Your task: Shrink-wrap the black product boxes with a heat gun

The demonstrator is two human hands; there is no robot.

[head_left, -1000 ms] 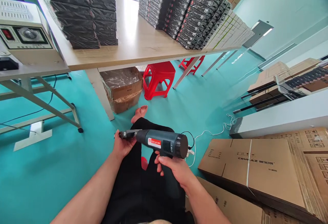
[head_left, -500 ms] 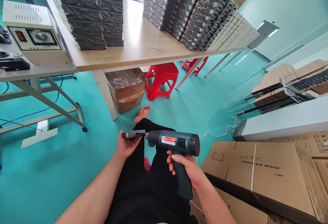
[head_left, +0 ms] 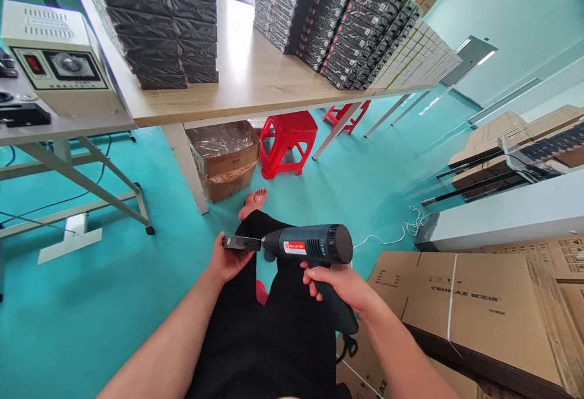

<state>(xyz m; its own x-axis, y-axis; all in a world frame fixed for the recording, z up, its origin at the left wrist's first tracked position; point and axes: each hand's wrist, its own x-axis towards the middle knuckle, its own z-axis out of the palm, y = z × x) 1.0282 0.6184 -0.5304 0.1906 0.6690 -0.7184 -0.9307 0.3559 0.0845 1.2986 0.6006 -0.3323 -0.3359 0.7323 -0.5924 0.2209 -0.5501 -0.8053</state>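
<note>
My right hand is wrapped round the handle of a dark blue-green heat gun with a red and white label. Its nozzle points left, right up by the end of a thin, dark flat box; whether they touch I cannot tell. That box lies across the fingers of my left hand, which grips it from below and at its left end. Most of its underside is hidden by the hand. Both hands are above my lap, over black trousers.
A wooden table ahead bears stacks of black wrapped boxes. Under it stand an open carton and a red stool. Strapped flat cartons lie on the right. A control unit sits on the left bench.
The heat gun has tilted, its rear end rising and moving slightly left while the handle's bottom swings right. The flat box has turned a little in my left hand.
</note>
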